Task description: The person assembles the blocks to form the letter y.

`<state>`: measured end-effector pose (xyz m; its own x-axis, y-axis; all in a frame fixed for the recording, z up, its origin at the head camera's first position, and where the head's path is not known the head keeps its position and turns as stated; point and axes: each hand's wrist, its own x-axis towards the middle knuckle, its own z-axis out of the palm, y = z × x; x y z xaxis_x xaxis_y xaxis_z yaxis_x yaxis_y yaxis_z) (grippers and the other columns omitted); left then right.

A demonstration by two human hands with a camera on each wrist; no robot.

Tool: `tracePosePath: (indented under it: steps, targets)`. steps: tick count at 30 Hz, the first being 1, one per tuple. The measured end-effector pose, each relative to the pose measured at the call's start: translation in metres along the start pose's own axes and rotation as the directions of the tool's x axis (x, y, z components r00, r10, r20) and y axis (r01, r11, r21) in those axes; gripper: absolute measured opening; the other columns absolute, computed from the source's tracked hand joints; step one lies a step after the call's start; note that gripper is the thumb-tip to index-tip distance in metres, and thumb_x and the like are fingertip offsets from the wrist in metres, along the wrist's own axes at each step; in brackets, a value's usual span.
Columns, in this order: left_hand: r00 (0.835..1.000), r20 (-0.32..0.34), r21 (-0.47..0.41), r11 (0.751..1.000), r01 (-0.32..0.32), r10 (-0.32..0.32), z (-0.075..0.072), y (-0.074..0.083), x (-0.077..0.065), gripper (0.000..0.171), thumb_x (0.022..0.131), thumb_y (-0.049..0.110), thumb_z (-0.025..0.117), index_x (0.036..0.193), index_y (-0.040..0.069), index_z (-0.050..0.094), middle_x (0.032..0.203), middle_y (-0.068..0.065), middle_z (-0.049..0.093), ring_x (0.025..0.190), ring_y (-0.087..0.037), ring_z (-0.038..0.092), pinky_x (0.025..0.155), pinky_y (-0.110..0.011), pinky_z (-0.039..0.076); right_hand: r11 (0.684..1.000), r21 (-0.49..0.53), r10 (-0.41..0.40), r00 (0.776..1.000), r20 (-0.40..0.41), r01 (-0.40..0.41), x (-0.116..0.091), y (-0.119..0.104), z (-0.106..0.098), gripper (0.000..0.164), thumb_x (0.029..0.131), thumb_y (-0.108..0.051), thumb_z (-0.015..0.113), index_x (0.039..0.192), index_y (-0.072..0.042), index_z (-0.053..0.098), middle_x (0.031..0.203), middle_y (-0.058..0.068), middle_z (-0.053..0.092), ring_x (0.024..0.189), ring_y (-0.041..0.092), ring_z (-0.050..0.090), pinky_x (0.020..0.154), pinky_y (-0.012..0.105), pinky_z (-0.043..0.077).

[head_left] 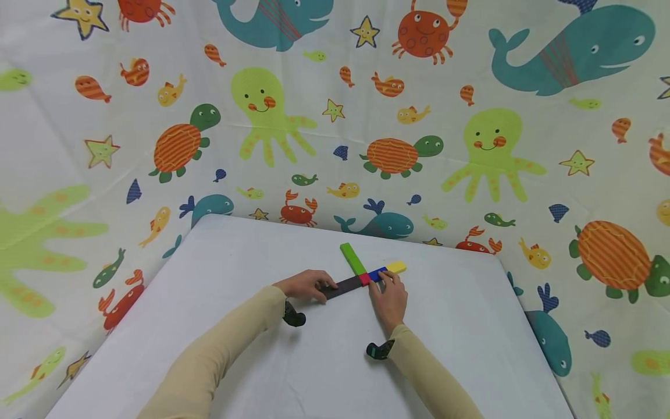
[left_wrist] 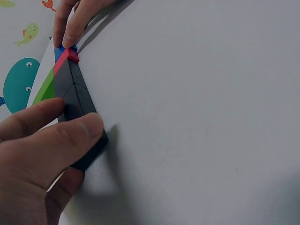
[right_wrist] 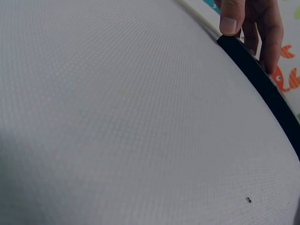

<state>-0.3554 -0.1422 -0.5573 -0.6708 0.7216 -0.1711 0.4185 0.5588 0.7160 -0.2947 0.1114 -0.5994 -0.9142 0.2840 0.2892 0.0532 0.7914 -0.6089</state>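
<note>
On the white table, flat blocks lie end to end in a slanting row. My left hand (head_left: 309, 285) pinches the near-left end of a black block (left_wrist: 77, 107) between thumb and fingers. A second black block (left_wrist: 64, 77) adjoins it, with a seam between them. Beyond is a small red block (head_left: 364, 279), then a blue block (head_left: 374, 274), which my right hand (head_left: 389, 297) grips with thumb and fingers. A yellow block (head_left: 396, 267) touches the blue one's far end. From the red block a green block (head_left: 353, 258) runs away toward the back. Part of the blue block is hidden by fingers.
Behind the table (head_left: 251, 256) hangs a white cloth (head_left: 314, 131) printed with sea animals. It also runs along both sides of the table. Dark wrist-worn devices (head_left: 294, 314) sit at both sleeve ends. A tiny dark speck (right_wrist: 248, 199) lies on the tabletop.
</note>
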Motion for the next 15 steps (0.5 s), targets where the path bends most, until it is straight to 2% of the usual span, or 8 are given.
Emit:
tracePosePath:
  steps: [15]
  targets:
    - [0.999,0.003,0.008,0.999,0.033,-0.033,0.0,0.0,0.0006,0.035,0.085,0.017,0.077,0.119,0.024,0.069,0.12,0.004,0.06,0.107,-0.015,0.054,0.098,-0.039,0.044,1.0,0.002,0.012,1.0,0.009,-0.012,0.0001,0.0004,0.0011,0.048,0.092,-0.035,0.067,0.13,-0.006,0.063,0.136,0.01,0.053,0.123,0.032,0.049,0.098,0.051,0.038]
